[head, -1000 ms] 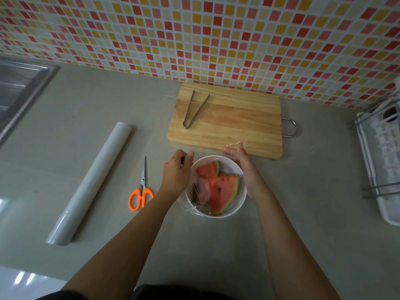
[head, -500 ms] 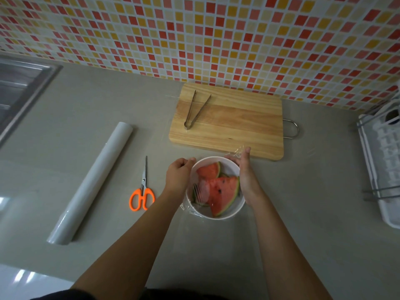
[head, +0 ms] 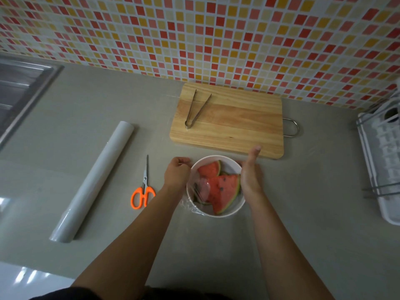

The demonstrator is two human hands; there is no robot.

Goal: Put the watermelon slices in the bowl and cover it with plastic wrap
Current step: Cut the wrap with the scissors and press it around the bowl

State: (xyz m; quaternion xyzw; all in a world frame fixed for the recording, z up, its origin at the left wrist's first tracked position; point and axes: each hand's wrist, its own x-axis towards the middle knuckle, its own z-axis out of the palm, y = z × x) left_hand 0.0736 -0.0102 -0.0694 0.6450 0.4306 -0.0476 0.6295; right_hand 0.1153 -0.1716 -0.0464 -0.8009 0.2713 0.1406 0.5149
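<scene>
Clearly the plastic wrap (head: 191, 205) was the awkward part: thin, limp, nearly weightless, and likely to cling to itself and tear if tugged hard. It was best pinched at its loose edge and drawn taut down the outside wall. Nearest the person it had bunched into wrinkles against the near-left side of the white bowl (head: 216, 157), which stood on the grey counter (head: 205, 245). The film's glare lay over the watermelon slices (head: 224, 189) inside, wet and soft but safely resting.

The left hand (head: 176, 174) was curled against the bowl's left rim and seemed to be pinching the wrap there, though the clear film was hard to make out between the fingers. The right hand (head: 251, 173) was flat, fingers straight, its edge pressed along the right rim.

Left of the bowl lay orange scissors (head: 142, 191), beyond them the roll of wrap (head: 93, 180), and farthest back the cutting board (head: 238, 126) with tongs (head: 195, 110).
</scene>
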